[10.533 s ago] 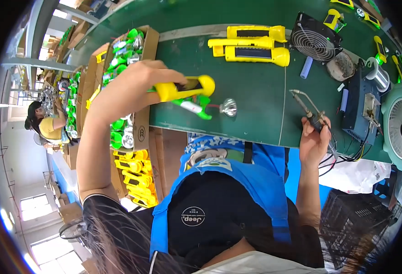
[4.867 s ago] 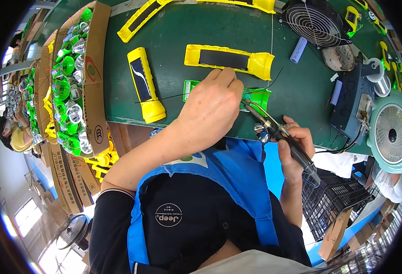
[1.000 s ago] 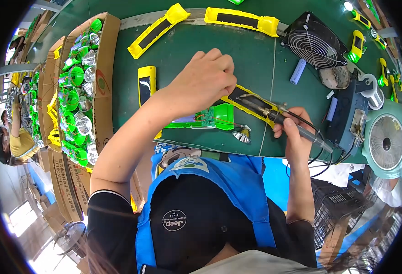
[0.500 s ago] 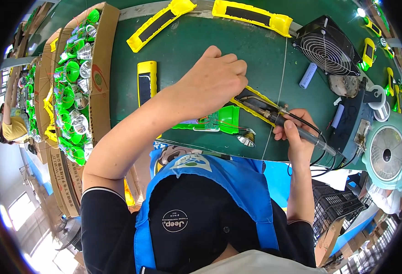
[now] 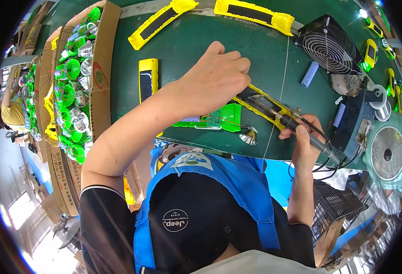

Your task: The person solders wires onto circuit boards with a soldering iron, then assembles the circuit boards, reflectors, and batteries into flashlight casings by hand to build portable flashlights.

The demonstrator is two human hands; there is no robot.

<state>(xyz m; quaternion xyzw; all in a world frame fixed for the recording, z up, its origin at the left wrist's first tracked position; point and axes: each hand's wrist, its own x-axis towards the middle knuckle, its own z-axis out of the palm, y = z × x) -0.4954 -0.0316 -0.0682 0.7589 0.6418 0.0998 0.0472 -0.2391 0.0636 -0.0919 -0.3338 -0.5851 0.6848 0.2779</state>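
Observation:
My left hand is closed at the upper left end of a yellow flashlight casing with a black panel, its fingertips hidden behind the knuckles. From the lower right, my right hand grips a soldering iron by its dark handle. The iron's metal shaft lies over the open casing; where its tip rests is hard to make out. Under my left wrist, a green flashlight shell with a circuit board lies on the table, and thin red wires lead from it to a silver reflector.
Yellow casings lie along the far edge; another is left of my forearm. A cardboard box of green-and-silver lamp heads stands at left. To the right are a black fan, blue battery cells, the soldering station and a pale green fan.
My right hand has shifted slightly right and down with the soldering iron, whose shaft has moved along the casing. My left hand stays almost in place.

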